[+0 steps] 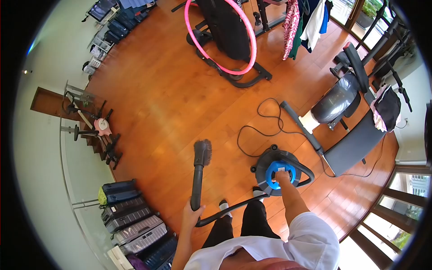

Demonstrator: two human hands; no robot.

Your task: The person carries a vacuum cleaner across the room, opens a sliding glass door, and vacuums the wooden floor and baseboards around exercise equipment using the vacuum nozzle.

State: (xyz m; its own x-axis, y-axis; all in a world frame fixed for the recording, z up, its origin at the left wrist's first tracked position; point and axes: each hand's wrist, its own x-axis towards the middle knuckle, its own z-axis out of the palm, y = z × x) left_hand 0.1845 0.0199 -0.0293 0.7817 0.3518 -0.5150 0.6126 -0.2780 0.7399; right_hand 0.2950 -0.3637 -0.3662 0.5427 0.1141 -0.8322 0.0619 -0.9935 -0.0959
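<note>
My left hand [191,213] is wrapped round the lower end of a black vacuum tube [196,186]. At the tube's far end a dark brush head [203,152] points away from me, over the floor. A black hose [234,208] runs from below my left hand past my feet towards the vacuum cleaner. My right hand [282,176] is closed on the blue top handle [271,173] of the round black vacuum cleaner [265,163], which stands just beyond my feet.
A black cord [240,140] loops on the wooden floor [157,117] beyond the cleaner. Right of it is a padded bench [355,146]. Suitcases [139,231] line the left wall, near an exercise bike [102,127]. A pink hoop [254,42] leans on equipment ahead.
</note>
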